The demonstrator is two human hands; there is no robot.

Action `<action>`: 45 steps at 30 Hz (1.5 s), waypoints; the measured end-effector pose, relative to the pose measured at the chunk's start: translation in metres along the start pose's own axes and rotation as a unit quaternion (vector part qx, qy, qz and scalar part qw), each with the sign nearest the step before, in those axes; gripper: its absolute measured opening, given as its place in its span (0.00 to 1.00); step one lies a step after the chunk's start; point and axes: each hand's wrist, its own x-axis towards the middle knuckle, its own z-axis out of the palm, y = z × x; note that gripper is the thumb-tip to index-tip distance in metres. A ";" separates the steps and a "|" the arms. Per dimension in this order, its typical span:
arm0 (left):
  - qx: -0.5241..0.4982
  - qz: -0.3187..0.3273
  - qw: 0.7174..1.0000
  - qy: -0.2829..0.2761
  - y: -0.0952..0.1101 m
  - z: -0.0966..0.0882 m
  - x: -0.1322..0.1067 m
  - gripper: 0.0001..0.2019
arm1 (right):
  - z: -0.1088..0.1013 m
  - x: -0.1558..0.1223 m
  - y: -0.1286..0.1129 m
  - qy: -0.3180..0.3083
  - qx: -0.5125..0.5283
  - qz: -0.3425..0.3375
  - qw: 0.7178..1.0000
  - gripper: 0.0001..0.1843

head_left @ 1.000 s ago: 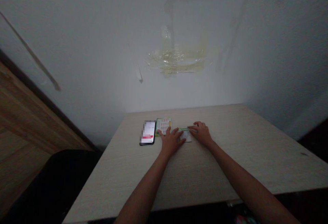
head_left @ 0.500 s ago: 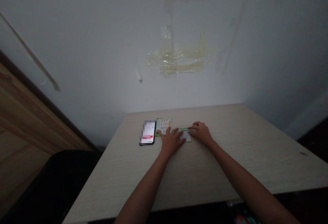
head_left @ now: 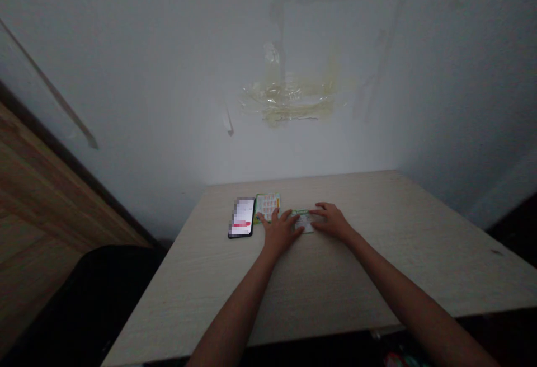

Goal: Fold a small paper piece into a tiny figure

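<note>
My left hand (head_left: 282,233) lies with spread fingers across two printed paper things. Its outer fingertips rest on the lower right of a green-edged printed card (head_left: 267,203), and its thumb side covers the left part of a smaller pale paper (head_left: 306,224) with a green top edge. At that paper's right edge is my right hand (head_left: 334,222), fingers stretched out and apart, the tips at or touching the paper. Neither hand is closed round anything. A phone (head_left: 243,219) with a lit, partly blurred screen lies left of the green-edged card.
The light wood-grain table (head_left: 335,288) meets a pale wall (head_left: 168,76) with clear tape and stains on it. A dark object (head_left: 96,294) and wooden boards (head_left: 37,188) stand at the left. Something reddish, hard to make out, shows below the table's front edge.
My right hand has shifted slightly right and its fingers have spread a little more. The left hand, the papers and the phone look unmoved.
</note>
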 end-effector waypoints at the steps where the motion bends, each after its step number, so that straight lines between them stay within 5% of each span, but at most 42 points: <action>1: 0.002 0.000 1.000 0.001 0.000 0.000 0.000 0.22 | 0.000 -0.001 0.001 -0.001 0.005 -0.006 1.000 0.24; 17: -0.004 -0.006 1.000 0.004 0.001 0.000 0.000 0.22 | -0.004 -0.014 0.003 -0.021 0.043 -0.053 0.997 0.29; 25: 0.002 -0.006 1.000 -0.008 0.002 -0.004 -0.001 0.22 | -0.007 -0.020 0.000 -0.005 0.050 -0.062 0.997 0.25; 32: 0.002 -0.010 1.000 -0.011 0.003 -0.003 0.000 0.23 | -0.005 -0.019 0.005 0.020 0.081 -0.078 0.993 0.10; 45: 0.006 -0.005 1.000 -0.014 0.002 -0.003 0.000 0.23 | 0.003 -0.014 0.004 0.047 0.054 -0.060 0.996 0.11</action>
